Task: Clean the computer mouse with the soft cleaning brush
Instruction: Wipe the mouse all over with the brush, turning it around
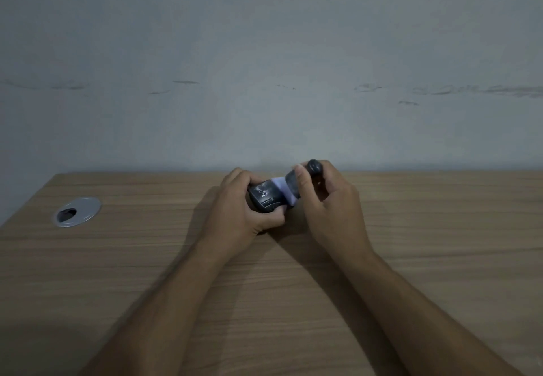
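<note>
A dark computer mouse (266,197) with pale dusty smears is gripped in my left hand (239,209), held just above the wooden desk near its far edge. My right hand (326,202) is closed around the dark handle of the soft cleaning brush (293,185). The brush's pale bristles press against the right side of the mouse. The handle's rounded end sticks up above my right fingers. My fingers hide the lower part of the mouse.
The wooden desk (293,287) runs up to a grey wall (264,67). A round silver cable grommet (77,211) is set into the desk at the far left.
</note>
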Tool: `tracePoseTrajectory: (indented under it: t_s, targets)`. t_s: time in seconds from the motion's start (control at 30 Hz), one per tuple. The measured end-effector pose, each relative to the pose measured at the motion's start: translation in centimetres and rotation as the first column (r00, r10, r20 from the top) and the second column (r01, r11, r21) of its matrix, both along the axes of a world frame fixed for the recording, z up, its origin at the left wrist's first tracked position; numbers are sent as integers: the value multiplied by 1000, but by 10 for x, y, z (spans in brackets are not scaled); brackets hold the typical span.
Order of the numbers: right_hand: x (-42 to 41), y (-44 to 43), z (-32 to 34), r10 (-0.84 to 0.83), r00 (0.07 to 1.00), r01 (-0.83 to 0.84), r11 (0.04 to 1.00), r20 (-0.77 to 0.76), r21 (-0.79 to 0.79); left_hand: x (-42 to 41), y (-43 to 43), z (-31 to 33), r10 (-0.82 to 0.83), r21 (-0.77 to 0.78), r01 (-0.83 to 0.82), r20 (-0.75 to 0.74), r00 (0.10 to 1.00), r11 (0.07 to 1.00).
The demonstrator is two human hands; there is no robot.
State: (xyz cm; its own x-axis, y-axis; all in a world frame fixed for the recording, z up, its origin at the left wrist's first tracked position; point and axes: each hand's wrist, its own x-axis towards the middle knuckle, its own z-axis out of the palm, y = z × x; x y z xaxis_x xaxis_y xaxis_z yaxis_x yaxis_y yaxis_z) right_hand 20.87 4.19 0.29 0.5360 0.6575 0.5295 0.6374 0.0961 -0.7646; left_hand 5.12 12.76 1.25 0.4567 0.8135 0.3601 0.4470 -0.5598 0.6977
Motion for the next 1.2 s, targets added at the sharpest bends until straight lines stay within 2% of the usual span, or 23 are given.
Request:
tracePoseTrajectory:
  t_s: [0.13,0.23,0.33,0.47,0.6,0.73,0.83,0.93,1.03,1.1,1.2]
  targets:
    - [18,3,-9,-93,996,92,983,4,-156,0,-3,1,-14,-12,14,26,1000,1000]
    - [11,2,2,-96,994,94,994,-52,-47,1,-1,1,-10,-26,11,24,1000,1000]
    - [-6,-2,20,31,995,-23,995,-92,93,1,0,3,-2,-27,2,4,1000,1000]
    - [-18,-4,21,166,986,-164,985,-28,61,4,4,3,-30,-88,27,-24,999,996]
    - [-3,-2,8,75,995,-75,997,-68,3,2,4,-3,7,7,-7,-19,1000,1000]
    - [16,-1,-2,-50,998,45,992,-37,-116,1,0,-2,1,19,-1,-27,1000,1000]
    - [16,-3,3,-94,992,88,994,-85,-72,2,1,-3,12,13,-12,-17,1000,1000]
    - [-2,-6,20,63,991,-57,997,-122,50,3,5,-2,19,-28,-20,-23,1000,999]
    - [-17,-7,22,200,980,-200,980,8,-1,8,10,2,-45,-83,34,-128,991,996]
    - [-13,-4,15,159,986,-157,987,47,-39,9,11,1,-42,-78,31,-147,988,996]
    - [5,-2,9,28,999,-29,999,-15,-46,2,6,-6,-18,34,19,-32,999,999]
